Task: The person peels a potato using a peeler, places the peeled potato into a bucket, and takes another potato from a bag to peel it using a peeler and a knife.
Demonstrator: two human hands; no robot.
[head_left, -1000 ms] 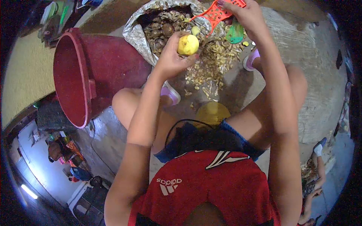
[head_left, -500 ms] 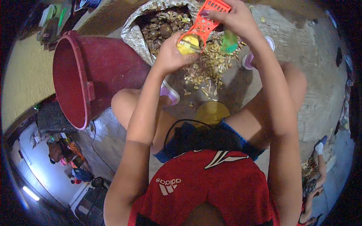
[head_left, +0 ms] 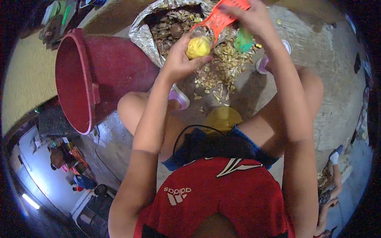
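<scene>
Potato clamped in left hand, near edge of sack; peeler gripped in right hand, head close against potato.

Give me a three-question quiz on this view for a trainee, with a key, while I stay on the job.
1. Multiple choice: What does the left hand hold?
A) a shoe
B) the yellow vegetable
C) a handful of peelings

2. True or false: The red tub is beside the silvery sack, on the person's left side.

3. Fill in the colour: The right hand grips a peeler whose handle is ______.

Key: 1 B; 2 true; 3 orange
</scene>
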